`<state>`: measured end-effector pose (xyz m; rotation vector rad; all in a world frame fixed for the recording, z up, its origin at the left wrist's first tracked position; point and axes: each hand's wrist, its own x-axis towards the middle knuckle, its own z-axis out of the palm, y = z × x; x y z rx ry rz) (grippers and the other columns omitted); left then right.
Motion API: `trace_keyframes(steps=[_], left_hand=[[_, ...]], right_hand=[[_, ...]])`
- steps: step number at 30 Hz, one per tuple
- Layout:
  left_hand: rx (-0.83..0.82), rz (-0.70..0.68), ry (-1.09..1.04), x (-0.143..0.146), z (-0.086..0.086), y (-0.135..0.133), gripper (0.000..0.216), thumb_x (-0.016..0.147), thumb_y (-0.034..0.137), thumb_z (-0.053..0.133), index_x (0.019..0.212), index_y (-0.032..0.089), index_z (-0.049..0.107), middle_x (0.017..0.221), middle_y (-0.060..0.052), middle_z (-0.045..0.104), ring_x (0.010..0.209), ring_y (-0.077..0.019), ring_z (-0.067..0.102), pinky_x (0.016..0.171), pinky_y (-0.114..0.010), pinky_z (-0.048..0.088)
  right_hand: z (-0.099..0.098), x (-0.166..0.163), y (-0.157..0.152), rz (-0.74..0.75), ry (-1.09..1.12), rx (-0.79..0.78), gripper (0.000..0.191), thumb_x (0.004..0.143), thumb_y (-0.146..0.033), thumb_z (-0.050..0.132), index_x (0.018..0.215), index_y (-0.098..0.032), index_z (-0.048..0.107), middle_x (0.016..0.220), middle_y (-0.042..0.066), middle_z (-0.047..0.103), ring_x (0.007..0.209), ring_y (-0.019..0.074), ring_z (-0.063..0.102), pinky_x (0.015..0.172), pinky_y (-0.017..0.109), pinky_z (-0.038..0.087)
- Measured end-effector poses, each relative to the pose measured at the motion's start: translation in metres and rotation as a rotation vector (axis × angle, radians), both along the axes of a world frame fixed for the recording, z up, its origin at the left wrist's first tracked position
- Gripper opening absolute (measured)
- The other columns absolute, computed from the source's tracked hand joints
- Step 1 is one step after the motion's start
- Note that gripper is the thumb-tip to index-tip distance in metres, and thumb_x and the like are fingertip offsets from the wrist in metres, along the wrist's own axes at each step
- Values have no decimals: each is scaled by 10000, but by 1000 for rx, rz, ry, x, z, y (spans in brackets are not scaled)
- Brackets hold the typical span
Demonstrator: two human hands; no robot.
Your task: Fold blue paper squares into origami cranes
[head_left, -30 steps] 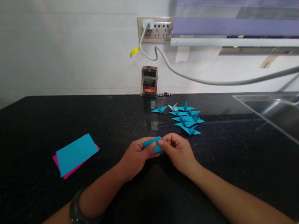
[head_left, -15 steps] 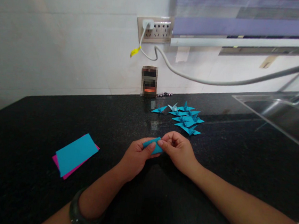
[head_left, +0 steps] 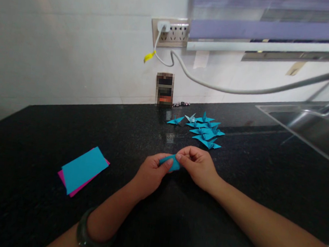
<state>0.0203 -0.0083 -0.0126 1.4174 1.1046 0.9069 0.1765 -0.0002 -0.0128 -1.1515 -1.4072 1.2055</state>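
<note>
At the far left, a blue sheet (head_left: 85, 170) lies over pink paper (head_left: 61, 174) on the dark countertop (head_left: 36, 135), apart from both hands. Next, the left forearm, wearing a dark bracelet (head_left: 81, 231), slants up to the left hand (head_left: 151, 174), which grips a small folded blue paper (head_left: 175, 165) with its thumb flat on top. The right hand (head_left: 198, 165) pinches that paper's right edge between thumb and curled fingers, its forearm angling in from the lower right. The paper is above the counter between the hands; the step seems to be forming or pressing a crease, though its layers are too small to make out. The next move probably calls for a steady left grip and careful edge alignment by the right fingertips. Beyond the right hand, folded paper birds (head_left: 206, 134) sit clustered.
</note>
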Motion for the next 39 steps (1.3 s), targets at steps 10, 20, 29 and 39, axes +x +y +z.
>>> trace_keyframes(steps=[10, 20, 29, 39], left_hand=[[608, -44, 614, -8, 4, 0, 162, 812, 177, 531, 795, 166, 691, 770, -40, 693, 736, -169, 617, 695, -293, 460], [418, 86, 416, -10, 8, 2, 177, 798, 220, 549, 714, 167, 696, 670, -12, 679, 626, -133, 608, 591, -232, 437], [296, 146, 358, -12, 9, 4, 192, 776, 256, 556, 691, 162, 699, 626, -2, 674, 581, -133, 591, 546, -224, 436], [379, 209, 357, -11, 12, 3, 157, 755, 238, 572, 690, 170, 698, 614, 4, 682, 563, -137, 610, 528, -227, 462]], right_hand=[[7, 9, 1, 173, -470, 481, 121, 771, -138, 551, 659, -157, 594, 556, -35, 471, 540, 82, 438, 526, 207, 341], [7, 10, 1, 112, -431, 615, 47, 768, -168, 605, 738, -166, 570, 664, -7, 475, 620, 104, 459, 552, 221, 371], [4, 11, 4, 137, -426, 655, 78, 761, -184, 627, 720, -173, 560, 703, 6, 503, 670, 117, 485, 600, 246, 393], [4, 11, 4, 137, -397, 564, 215, 776, -244, 616, 579, -170, 571, 660, 1, 477, 633, 105, 485, 573, 235, 387]])
